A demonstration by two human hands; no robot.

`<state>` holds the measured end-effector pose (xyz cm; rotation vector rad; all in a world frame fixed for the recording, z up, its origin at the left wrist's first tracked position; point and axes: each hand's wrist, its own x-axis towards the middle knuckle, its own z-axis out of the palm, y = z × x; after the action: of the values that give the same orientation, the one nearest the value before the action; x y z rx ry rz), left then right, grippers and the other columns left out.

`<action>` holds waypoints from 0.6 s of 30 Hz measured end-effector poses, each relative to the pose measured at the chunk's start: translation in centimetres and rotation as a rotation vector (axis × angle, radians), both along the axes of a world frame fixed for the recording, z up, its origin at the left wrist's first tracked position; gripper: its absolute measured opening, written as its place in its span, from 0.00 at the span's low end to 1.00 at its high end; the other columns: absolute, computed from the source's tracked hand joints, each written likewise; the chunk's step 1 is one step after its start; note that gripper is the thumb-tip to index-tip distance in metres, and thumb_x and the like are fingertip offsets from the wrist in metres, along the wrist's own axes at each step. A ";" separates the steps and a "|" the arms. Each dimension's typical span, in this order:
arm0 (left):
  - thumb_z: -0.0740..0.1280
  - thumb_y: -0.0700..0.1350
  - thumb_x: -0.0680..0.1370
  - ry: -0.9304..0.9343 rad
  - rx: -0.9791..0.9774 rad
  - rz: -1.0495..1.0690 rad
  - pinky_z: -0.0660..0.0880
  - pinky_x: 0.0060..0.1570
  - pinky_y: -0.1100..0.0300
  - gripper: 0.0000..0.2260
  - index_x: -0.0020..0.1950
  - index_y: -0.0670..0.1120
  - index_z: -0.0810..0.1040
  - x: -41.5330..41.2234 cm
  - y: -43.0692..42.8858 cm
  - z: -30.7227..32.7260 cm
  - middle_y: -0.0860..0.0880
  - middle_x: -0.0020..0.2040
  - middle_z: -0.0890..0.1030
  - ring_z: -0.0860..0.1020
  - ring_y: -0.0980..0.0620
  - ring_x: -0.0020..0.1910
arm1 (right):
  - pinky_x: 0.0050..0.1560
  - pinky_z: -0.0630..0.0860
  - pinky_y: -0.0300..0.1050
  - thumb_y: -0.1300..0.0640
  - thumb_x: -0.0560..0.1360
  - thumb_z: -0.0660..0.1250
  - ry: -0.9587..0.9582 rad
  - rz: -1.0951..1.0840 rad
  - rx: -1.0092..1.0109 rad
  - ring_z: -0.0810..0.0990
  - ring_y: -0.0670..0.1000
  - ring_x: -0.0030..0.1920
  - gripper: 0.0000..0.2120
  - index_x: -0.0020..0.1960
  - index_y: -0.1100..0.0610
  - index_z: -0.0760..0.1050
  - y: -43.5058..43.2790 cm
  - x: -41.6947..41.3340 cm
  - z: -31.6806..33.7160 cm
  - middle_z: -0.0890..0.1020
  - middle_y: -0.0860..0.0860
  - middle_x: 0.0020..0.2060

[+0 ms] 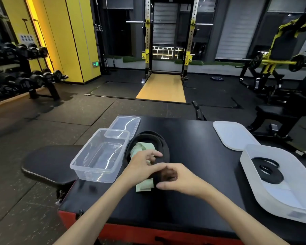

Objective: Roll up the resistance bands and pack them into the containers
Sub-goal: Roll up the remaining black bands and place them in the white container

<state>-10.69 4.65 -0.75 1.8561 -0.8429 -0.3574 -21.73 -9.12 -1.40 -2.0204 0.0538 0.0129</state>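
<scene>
The wide, matte black band [165, 149] was looped mid-frame; its coiled end was pinched by the left grip [143, 167] and right grip [177, 181].

Black box [187, 138]: bands [147, 134], containers [95, 172], lids [231, 135].

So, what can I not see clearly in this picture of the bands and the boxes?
Head view only.
- Rolled end of the black band: covered by the right hand.
- Middle of the green band: under the left hand; whether that hand pinches anything is unclear.
- Near corner of the white container: cut by the right edge; the mark on its side is blurred.
</scene>
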 end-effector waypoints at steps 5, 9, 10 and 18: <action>0.70 0.44 0.75 0.026 -0.103 -0.107 0.75 0.47 0.67 0.12 0.59 0.50 0.77 -0.5 -1.7 2.5 0.52 0.44 0.81 0.79 0.59 0.41 | 0.48 0.77 0.40 0.66 0.75 0.68 -0.122 -0.144 0.177 0.83 0.50 0.44 0.04 0.49 0.66 0.79 -1.0 -0.5 1.9 0.84 0.58 0.42; 0.70 0.57 0.69 -0.048 -0.083 -0.105 0.72 0.55 0.64 0.23 0.63 0.56 0.73 0.2 -1.8 2.0 0.57 0.53 0.79 0.77 0.61 0.53 | 0.43 0.79 0.43 0.64 0.76 0.67 -0.142 -0.200 0.287 0.83 0.51 0.43 0.04 0.49 0.65 0.79 -2.2 -0.7 4.6 0.84 0.60 0.41; 0.72 0.58 0.67 -0.095 -0.056 -0.148 0.70 0.58 0.67 0.28 0.65 0.57 0.70 0.3 -1.7 1.8 0.58 0.58 0.76 0.74 0.63 0.57 | 0.42 0.79 0.43 0.64 0.76 0.67 -0.139 -0.202 0.319 0.83 0.51 0.44 0.04 0.49 0.63 0.79 -2.4 -0.6 5.2 0.84 0.58 0.41; 0.77 0.49 0.67 -0.232 -0.029 -0.164 0.59 0.62 0.77 0.42 0.75 0.57 0.58 0.2 -5.2 3.5 0.61 0.67 0.67 0.65 0.66 0.64 | 0.47 0.79 0.47 0.61 0.77 0.66 -0.143 -0.204 0.432 0.83 0.53 0.46 0.06 0.48 0.64 0.80 -4.5 0.2 9.7 0.83 0.57 0.41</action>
<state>-10.47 -0.53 2.75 1.8287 -1.1567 -0.2316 -21.57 -13.66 8.32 -1.5720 0.1527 -0.2304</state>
